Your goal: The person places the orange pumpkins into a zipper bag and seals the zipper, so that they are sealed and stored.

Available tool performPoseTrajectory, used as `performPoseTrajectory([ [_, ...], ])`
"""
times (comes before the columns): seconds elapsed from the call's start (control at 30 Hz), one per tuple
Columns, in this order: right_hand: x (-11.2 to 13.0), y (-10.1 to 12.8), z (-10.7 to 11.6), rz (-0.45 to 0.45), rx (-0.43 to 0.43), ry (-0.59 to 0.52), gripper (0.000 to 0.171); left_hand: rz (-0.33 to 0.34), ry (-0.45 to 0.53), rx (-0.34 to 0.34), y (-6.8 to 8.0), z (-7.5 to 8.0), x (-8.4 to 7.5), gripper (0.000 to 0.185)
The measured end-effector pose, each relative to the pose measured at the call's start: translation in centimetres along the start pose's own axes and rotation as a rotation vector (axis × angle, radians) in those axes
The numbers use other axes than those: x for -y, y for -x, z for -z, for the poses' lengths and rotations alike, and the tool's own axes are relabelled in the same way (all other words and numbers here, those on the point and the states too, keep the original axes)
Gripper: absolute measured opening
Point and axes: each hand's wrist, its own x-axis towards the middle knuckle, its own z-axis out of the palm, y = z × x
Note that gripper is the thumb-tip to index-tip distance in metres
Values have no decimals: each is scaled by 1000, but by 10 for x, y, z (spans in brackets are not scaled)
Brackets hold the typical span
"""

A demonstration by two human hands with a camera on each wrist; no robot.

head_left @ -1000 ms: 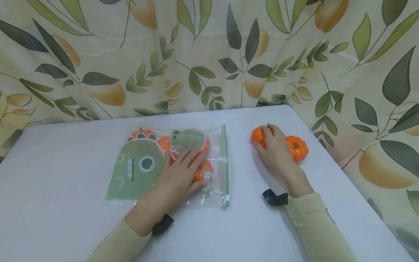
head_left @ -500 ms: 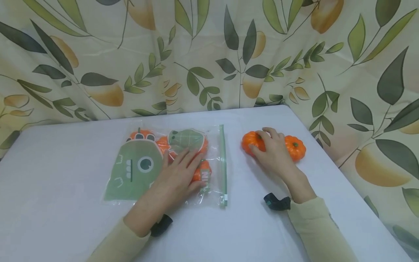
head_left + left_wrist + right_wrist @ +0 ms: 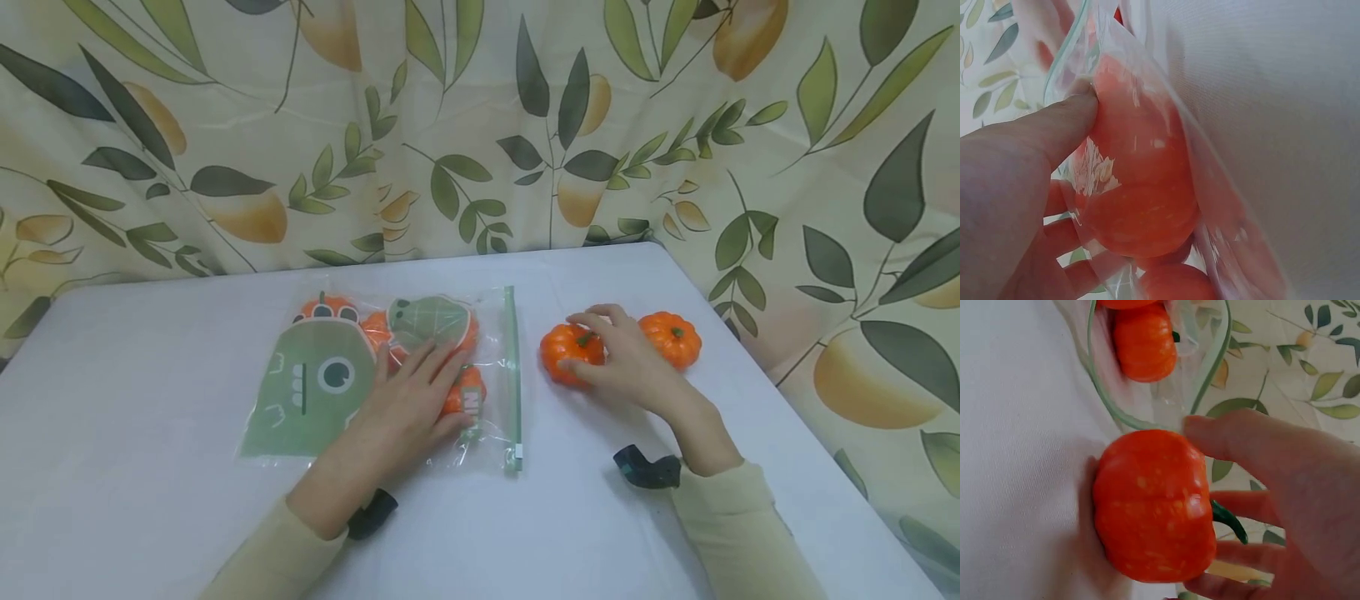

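Observation:
My left hand (image 3: 405, 408) lies with spread, fairly straight fingers on a clear zip bag (image 3: 307, 425) printed with a green dinosaur. Several orange toy pumpkins (image 3: 1141, 169) show through its plastic, and in the left wrist view my thumb touches the bag over one. Right of the bag, my right hand (image 3: 626, 358) holds another orange pumpkin (image 3: 566, 354) with thumb on the near side and fingers on the far side. Its dark green stem (image 3: 1230, 522) points toward the palm in the right wrist view. A further pumpkin (image 3: 670, 340) sits just behind that hand.
The bag's green zip edge (image 3: 513, 383) faces the right hand, and its mouth gapes in the right wrist view. A white cloth (image 3: 150, 375) covers the table. Behind it hangs a leaf-patterned curtain (image 3: 450, 125). Black devices (image 3: 647, 468) are strapped at both wrists.
My right hand has brought its pumpkin leftward and nearer to me, toward the bag and away from the other pumpkin. The left hand has stayed on the bag.

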Motion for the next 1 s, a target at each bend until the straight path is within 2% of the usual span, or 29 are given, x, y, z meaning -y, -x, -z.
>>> performPoseTrajectory([
  [0.1, 1, 2, -2, 40, 62, -1, 62, 0, 0, -1, 0, 0, 0, 86],
  [0.2, 2, 3, -3, 54, 85, -13, 63, -1, -3, 1, 1, 1, 0, 86],
  [0.4, 6, 5, -4, 37, 93, -30, 64, 0, -1, 3, 0, 1, -1, 86],
  [0.7, 8, 5, -5, 110, 92, -80, 60, -4, -15, 3, 0, 1, -1, 85],
  [1.0, 10, 6, -7, 143, 76, -43, 55, -4, -27, 3, 0, 2, -1, 83],
])
